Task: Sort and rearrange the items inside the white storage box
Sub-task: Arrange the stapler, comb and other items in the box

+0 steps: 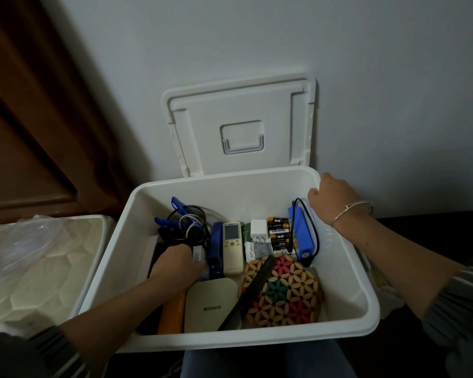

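The white storage box (pixel 230 336) sits on my lap, full of small items. My left hand (pixel 175 264) reaches down inside at the left, its fingers on a small pale item beside a blue stapler (pixel 215 252); whether it grips is hidden. My right hand (pixel 331 197) grips the box's far right rim. Inside lie a white remote (pixel 232 248), a white plug (pixel 258 230), batteries (pixel 279 233), a blue device with a black cable (pixel 302 236), a flower-patterned woven mat (pixel 287 293), a black comb (pixel 246 293), a beige flat box (pixel 209 304), an orange item (pixel 172 312) and a black mesh cup with cables (pixel 186 221).
The box's white lid (pixel 241 126) leans upright against the wall behind it. A mattress in plastic wrap (pixel 38 263) lies to the left. A dark wooden panel (pixel 25 118) fills the upper left. Dark furniture stands at the right.
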The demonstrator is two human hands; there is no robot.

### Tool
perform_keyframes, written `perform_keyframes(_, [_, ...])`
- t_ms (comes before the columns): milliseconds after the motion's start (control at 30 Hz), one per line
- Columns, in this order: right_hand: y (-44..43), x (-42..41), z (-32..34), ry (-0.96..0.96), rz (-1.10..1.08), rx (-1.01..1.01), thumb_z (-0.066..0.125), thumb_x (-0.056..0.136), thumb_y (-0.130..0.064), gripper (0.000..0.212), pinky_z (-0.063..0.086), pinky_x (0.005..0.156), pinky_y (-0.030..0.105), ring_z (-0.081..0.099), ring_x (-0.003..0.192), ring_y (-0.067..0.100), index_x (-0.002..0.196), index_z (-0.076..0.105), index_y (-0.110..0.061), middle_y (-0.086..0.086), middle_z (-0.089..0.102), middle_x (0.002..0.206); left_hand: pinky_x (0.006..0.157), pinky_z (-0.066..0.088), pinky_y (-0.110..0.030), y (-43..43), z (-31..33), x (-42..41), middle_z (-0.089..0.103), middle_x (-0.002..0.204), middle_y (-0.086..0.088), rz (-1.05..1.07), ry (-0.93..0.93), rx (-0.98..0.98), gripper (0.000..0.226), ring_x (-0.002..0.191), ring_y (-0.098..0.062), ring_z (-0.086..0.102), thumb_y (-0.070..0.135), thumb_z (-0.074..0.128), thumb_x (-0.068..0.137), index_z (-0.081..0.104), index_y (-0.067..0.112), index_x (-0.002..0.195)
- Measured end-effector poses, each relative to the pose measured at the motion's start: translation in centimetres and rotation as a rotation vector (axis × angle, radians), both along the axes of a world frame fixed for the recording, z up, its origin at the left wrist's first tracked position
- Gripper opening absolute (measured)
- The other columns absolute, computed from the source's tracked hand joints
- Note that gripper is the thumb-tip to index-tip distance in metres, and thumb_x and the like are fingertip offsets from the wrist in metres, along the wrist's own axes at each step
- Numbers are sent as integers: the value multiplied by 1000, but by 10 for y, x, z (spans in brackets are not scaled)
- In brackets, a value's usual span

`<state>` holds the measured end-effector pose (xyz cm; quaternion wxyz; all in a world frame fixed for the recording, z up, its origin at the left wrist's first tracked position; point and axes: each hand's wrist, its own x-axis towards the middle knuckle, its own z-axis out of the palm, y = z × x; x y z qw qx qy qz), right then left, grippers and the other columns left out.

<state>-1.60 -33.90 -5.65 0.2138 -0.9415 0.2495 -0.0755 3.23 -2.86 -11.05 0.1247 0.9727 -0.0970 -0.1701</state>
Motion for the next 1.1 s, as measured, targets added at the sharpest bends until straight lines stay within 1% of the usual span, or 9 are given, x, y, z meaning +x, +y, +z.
perform_keyframes(67, [0, 0, 0, 1, 2, -5, 41, 95, -19, 9, 31, 47, 27, 43, 55, 14, 90, 40, -11, 1, 42, 64, 50, 35, -16, 1, 1, 1, 49, 62, 5, 16, 1, 15, 29, 52, -5, 46, 31, 62, 89, 49, 19, 66])
perform_keyframes(167, [1, -1, 1, 2, 7, -15, 40, 94, -19, 10, 36, 55, 30, 46, 60, 20, 89, 40, -10, 1, 41, 64, 46, 31, -16, 2, 3, 4, 51, 63, 4, 50, -30, 67, 29, 52, -6, 47, 32, 64, 87, 50, 18, 66])
perform_keyframes(333, [2, -1, 2, 7, 7, -15, 40, 94, -19, 11, 37, 58, 31, 48, 63, 23, 89, 41, -9, 3, 43, 66, 47, 33, -15, -6, 0, 5, 51, 62, 4, 35, -50, 65, 32, 52, -6, 47, 37, 60, 90, 51, 18, 66])
perform_keyframes(500, [2, -1, 2, 7, 3, -11, 40, 94, -19, 11, 34, 52, 29, 43, 55, 16, 89, 40, -9, 2, 42, 64, 47, 34, -14, -4, -2, 4, 46, 55, 5, 2, -15, 31, 37, 46, -5, 41, 37, 63, 89, 49, 18, 61])
perform_keyframes(700, [2, -1, 3, 1, 4, 9, 41, 94, -19, 11, 35, 54, 30, 41, 55, 14, 89, 40, -9, 2, 41, 64, 48, 33, -15, -1, 0, 4, 46, 57, 4, -32, -30, 63, 39, 47, -5, 41, 43, 61, 89, 46, 18, 63])
perform_keyframes(800, [2, -1, 3, 1, 4, 7, 41, 94, -19, 11, 33, 49, 28, 42, 55, 14, 89, 40, -10, 2, 42, 65, 50, 37, -16, 0, 3, 4, 44, 54, 4, -55, -12, 70, 43, 44, -5, 39, 48, 57, 90, 47, 17, 62])
perform_keyframes(900, [2, -1, 3, 3, 0, 6, 41, 95, -20, 11, 36, 53, 29, 43, 56, 15, 92, 42, -9, 2, 43, 65, 47, 37, -15, 6, 14, 2, 44, 49, 5, -80, -65, 67, 43, 38, -4, 38, 46, 55, 92, 50, 18, 59])
perform_keyframes(1000, [1, -2, 4, 3, 0, -6, 40, 94, -20, 15, 38, 56, 30, 47, 59, 19, 96, 46, -6, 5, 46, 69, 50, 40, -14, 6, 32, -8, 52, 57, 4, -170, -119, 33, 35, 46, -4, 47, 42, 54, 93, 58, 18, 68])
perform_keyframes(1100, [0, -2, 3, 5, 2, -8, 40, 94, -20, 18, 39, 57, 31, 48, 62, 22, 100, 48, -4, 6, 47, 70, 57, 45, -13, -3, 45, -26, 59, 73, 8, -362, 65, -17, 20, 61, -1, 56, 42, 56, 92, 58, 25, 81])
